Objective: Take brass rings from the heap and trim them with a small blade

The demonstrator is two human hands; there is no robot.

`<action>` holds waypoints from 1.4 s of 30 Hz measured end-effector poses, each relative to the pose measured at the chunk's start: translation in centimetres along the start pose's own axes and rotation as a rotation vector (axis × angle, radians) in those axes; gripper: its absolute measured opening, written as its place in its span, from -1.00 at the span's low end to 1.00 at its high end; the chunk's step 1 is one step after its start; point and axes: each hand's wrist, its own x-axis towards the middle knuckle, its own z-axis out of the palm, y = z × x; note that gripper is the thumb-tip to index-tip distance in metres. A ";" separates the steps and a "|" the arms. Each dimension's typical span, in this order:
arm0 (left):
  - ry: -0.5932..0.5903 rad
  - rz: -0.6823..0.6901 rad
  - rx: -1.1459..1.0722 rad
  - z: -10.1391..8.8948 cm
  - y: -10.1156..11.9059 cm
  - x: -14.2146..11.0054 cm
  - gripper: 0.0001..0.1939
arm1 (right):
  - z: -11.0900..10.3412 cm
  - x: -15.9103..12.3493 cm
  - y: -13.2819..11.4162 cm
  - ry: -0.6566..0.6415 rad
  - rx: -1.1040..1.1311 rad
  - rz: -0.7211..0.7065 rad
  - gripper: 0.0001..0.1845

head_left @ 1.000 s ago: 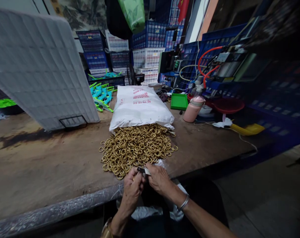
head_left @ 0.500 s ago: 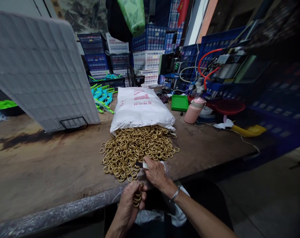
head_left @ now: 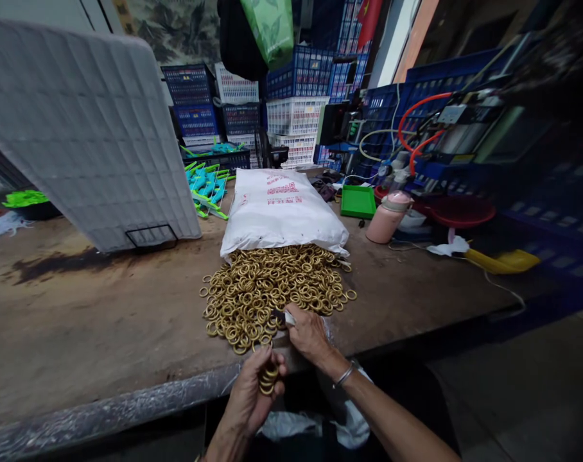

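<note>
Brass-coloured rings [head_left: 272, 285] lie in a wide pile on the table, spilling from under the mouth of a white sack [head_left: 286, 212]. Curled around several of these rings is my left hand [head_left: 257, 382], just off the table's front edge; the held rings [head_left: 268, 378] show in a row between thumb and fingers. My right hand [head_left: 311, 333] is closed on a small tool with a dark tip and a pale wrapped handle [head_left: 282, 316]. Its tip is at the near right side of the pile. The rest of the tool is hidden by my fingers.
A tall pale padded panel [head_left: 89, 135] stands at the left. Green-and-blue plastic pieces [head_left: 207, 186] lie behind it. To the right are a green tray [head_left: 357, 201], a pink bottle [head_left: 388, 218] and a yellow scoop [head_left: 503, 260]. Stacked crates [head_left: 296, 115] fill the back.
The view has shifted slightly, so the scene sits a little further right. Both hands keep their grips, with the right one still at the pile's near side.
</note>
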 end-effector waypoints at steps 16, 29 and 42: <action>0.113 0.307 0.391 1.3 -0.1 1.3 -0.66 | -1.6 -2.0 -0.3 -0.203 0.784 0.063 -0.76; 0.142 0.322 0.443 1.1 -0.8 1.0 -0.67 | -0.4 -3.2 -1.5 -0.315 1.105 0.321 -0.64; 0.036 0.247 0.543 1.3 -1.0 -0.4 -0.69 | -1.7 -3.4 -1.8 -0.182 0.782 0.146 -0.77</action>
